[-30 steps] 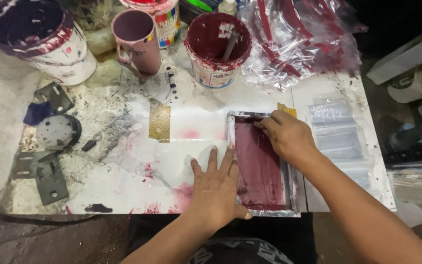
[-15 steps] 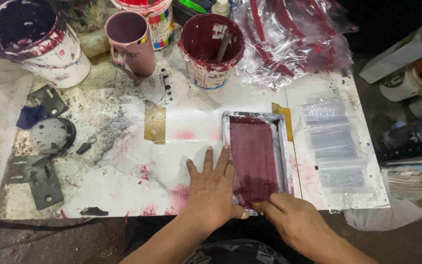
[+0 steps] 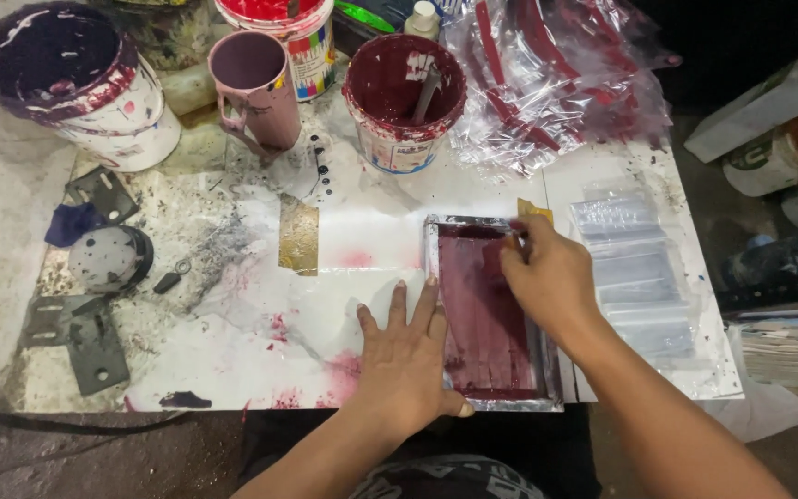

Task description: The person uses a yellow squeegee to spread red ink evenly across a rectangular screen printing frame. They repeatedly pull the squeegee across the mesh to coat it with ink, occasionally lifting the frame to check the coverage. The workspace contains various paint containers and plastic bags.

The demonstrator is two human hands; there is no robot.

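Observation:
A small metal-framed printing screen covered in dark red ink lies on the white table. My left hand presses flat on the table, fingers spread, against the frame's left edge. My right hand is closed on a small ink-stained squeegee at the far end of the screen, on the inked mesh. A yellow tab shows just beyond my right fingers.
Paint tubs stand at the back: a dark maroon one with a stick, a red one, a purple-stained white bucket, and a pink cup. Clear plastic sleeves lie right of the screen, printed bags behind. Metal brackets lie left.
My right hand moved from the near end of the screen up to its far end with the squeegee. My left hand stayed flat beside the frame.

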